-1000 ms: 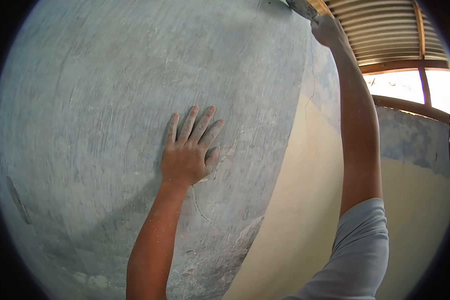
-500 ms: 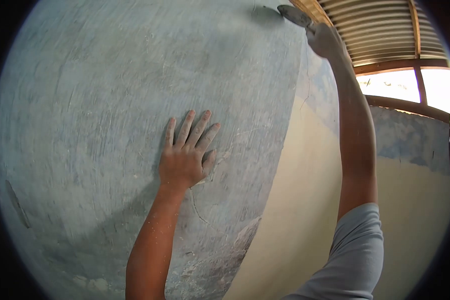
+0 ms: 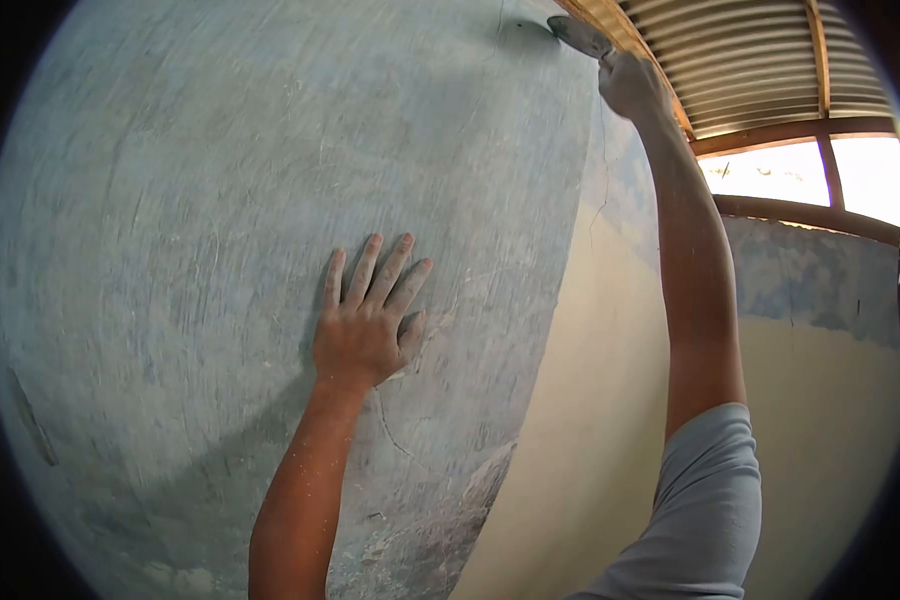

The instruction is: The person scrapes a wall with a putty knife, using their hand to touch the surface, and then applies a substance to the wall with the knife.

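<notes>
My left hand (image 3: 363,320) lies flat on the grey-blue plastered wall (image 3: 200,260), fingers spread and dusted grey, holding nothing. High at the upper right, my right hand (image 3: 634,88) is closed round the handle of a trowel (image 3: 579,36). The trowel's grey blade points up and left, near the wall's top right edge, and a dark shadow lies beside its tip. Whether the blade touches the wall I cannot tell.
A cream and blue wall (image 3: 610,330) stands to the right of the grey one, with a thin crack near the corner. Above it are wooden beams (image 3: 790,131), corrugated roofing (image 3: 745,60) and a bright opening. Cracks and rough patches mark the lower grey wall.
My right hand and the trowel have moved left and slightly down in view. The left hand appears slightly lower as the view shifts, still flat on the wall.
</notes>
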`<state>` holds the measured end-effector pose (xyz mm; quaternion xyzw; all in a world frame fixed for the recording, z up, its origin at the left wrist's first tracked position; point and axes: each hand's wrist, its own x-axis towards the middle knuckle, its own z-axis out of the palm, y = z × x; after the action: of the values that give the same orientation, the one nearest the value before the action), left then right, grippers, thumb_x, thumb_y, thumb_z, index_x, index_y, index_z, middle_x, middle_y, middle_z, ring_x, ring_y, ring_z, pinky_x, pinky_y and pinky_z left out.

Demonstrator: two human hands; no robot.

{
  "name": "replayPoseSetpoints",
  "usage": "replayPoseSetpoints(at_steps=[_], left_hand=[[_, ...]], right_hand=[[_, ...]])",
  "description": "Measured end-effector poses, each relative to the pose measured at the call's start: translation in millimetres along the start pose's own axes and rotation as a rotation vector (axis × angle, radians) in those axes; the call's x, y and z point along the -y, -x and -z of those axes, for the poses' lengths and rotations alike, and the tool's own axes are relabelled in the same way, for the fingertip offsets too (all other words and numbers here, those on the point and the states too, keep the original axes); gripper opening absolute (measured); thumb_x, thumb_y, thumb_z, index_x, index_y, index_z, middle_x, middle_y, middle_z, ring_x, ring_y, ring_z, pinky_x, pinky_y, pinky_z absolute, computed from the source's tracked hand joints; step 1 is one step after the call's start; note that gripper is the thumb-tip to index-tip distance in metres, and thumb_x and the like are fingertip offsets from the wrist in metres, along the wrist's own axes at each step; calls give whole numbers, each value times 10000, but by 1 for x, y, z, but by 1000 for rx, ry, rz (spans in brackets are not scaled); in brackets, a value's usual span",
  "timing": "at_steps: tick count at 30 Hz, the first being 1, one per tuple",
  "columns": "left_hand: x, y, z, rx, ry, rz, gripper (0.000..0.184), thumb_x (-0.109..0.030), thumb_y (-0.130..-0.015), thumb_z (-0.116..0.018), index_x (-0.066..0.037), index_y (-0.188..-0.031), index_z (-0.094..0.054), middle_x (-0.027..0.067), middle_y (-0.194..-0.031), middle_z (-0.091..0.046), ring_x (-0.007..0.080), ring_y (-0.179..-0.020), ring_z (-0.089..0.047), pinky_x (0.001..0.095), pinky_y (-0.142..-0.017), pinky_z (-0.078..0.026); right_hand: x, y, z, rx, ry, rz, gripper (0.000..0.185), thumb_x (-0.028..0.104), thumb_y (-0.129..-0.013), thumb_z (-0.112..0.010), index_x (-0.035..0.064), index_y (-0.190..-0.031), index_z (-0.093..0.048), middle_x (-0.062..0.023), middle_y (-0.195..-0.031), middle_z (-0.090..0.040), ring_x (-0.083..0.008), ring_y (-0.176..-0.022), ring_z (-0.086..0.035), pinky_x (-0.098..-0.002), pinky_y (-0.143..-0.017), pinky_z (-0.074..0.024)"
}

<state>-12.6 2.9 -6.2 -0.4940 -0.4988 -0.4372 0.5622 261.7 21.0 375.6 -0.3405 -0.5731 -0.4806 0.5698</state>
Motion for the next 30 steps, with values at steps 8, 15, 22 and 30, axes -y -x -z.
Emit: replayPoseSetpoints(at_steps=[8,15,22,30], left_hand=[[0,-1,2,-3,-2,-2,651,-401,-907,-645,-306,-1535,-506,-38,-1689,-334,247,-1559,-296,569,-1280,-168],[-1,0,4,7,-6,-21,666,-387,-888,-680,-311,-1529,-516,-24,-1682,-351,278,-1552,-308,587,-1262,-191],[-1,-1,3,-3,-1,-15,670,-376,-882,-688,-310,-1527,-519,-17,-1679,-359,283,-1551,-311,589,-1259,-194],[-4,-4,4,7,-14,-14,661,-378,-887,-681,-312,-1525,-522,-11,-1678,-361,286,-1549,-315,596,-1255,-196]], right_hand=[[3,17,9,44,-63,56,365,307,-969,-543,100,-1199,-736,-239,-1199,-715,-424,-1151,-675,-537,-980,-533],[-9,-14,-18,24,-140,-56,358,314,-968,-550,85,-1159,-749,-229,-1208,-715,-417,-1154,-673,-534,-975,-537],[-25,-20,-40,-148,-162,-16,312,311,-938,-580,102,-1070,-770,-237,-1026,-737,-435,-1003,-708,-538,-893,-557],[-8,3,-36,-142,-142,35,297,284,-949,-563,113,-1101,-753,-231,-1073,-734,-440,-1029,-701,-545,-915,-551]])
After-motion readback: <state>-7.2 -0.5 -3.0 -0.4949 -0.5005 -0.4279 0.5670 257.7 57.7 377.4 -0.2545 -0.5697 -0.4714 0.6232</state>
